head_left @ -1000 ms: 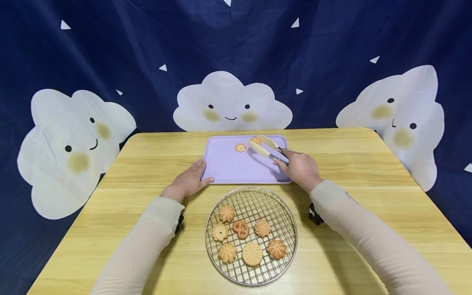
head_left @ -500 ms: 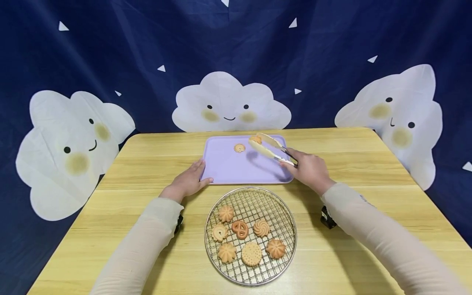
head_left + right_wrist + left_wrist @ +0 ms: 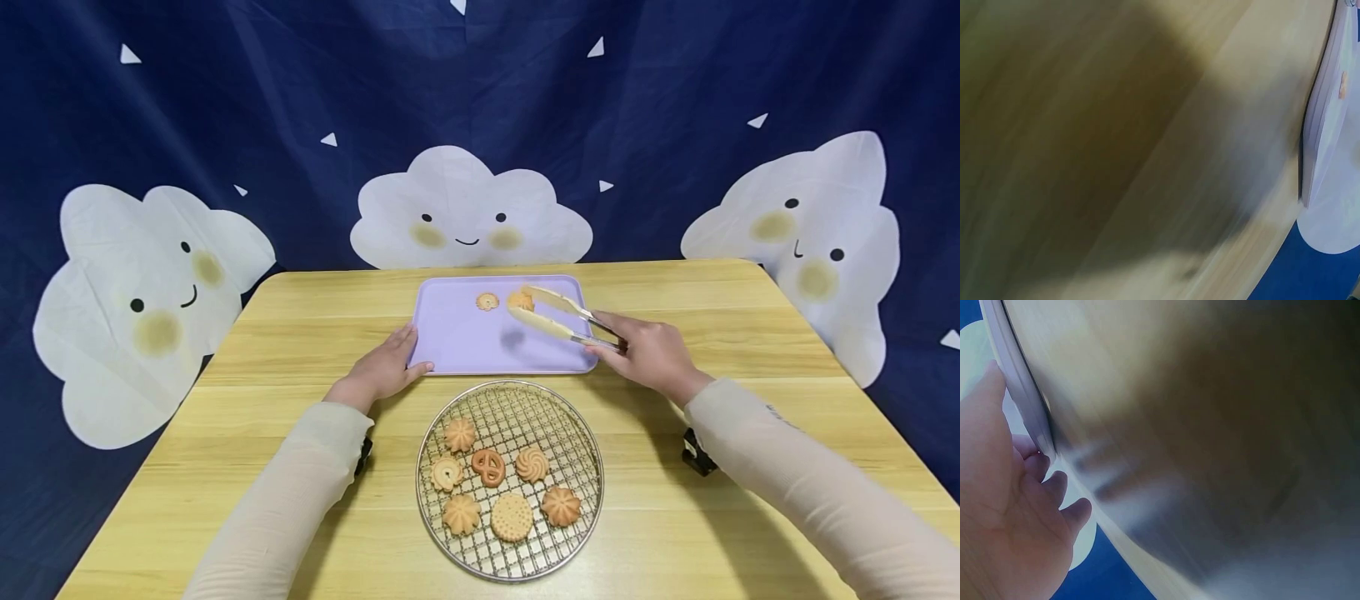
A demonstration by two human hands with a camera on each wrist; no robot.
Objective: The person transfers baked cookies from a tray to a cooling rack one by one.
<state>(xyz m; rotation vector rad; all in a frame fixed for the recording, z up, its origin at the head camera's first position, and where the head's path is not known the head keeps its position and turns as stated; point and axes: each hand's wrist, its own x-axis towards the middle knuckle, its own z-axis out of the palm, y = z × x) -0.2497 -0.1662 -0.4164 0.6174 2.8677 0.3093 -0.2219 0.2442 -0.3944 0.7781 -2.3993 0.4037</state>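
Observation:
With curled fingers my right hand (image 3: 648,354) grips the handles of metal tongs (image 3: 547,324) with cream tips. Between those tips is a fluted, orange-brown cookie (image 3: 521,301), above the lilac tray (image 3: 461,342), which carries a dark shadow nearer the front. My left hand (image 3: 382,364) rests at the tray's front left corner, fingers along the left rim and thumb at the front edge. In the left wrist view, the hand (image 3: 1019,506) touches the tray's edge. On the tray lies a pale scalloped cookie (image 3: 482,302). The right wrist view shows no hand.
Close in front of the tray stands a round wire rack (image 3: 547,417) bearing several cookies, among them a brown pretzel (image 3: 488,468), a dotted round one (image 3: 512,517) and a swirled one (image 3: 532,464). The wooden table (image 3: 300,333) ends before a blue cloud-patterned curtain (image 3: 637,100).
My right hand has drawn back toward me and to the right with the tongs. The fluted cookie has moved nearer along with the tips. My left hand keeps its place.

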